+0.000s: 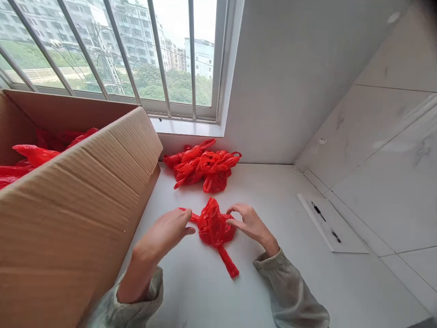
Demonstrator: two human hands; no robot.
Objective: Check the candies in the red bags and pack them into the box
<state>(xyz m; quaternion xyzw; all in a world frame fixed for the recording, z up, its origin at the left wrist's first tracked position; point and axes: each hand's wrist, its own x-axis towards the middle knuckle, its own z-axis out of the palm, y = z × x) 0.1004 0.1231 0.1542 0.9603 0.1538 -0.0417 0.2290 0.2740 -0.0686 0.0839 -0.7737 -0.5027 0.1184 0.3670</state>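
A crumpled red plastic bag [213, 225] lies on the white table in front of me, with one handle stretched left and another pointing down toward the near right. At its left side is my left hand [167, 232], thumb and fingers apart, the fingertips by the left handle; whether they touch it I cannot tell. My right hand [251, 224] curves at the bag's right edge, its thumb and forefinger spread with a gap between them. Just behind, a pile of knotted red plastic bags [205, 165] rests against the wall.
A large open cardboard box [85, 191] holding more red bags [41, 155] stands at the left. To the right, two black pens [318, 210] lie on a white sheet [341, 237] near the tiled wall. A barred window [160, 59] is behind the table [273, 182].
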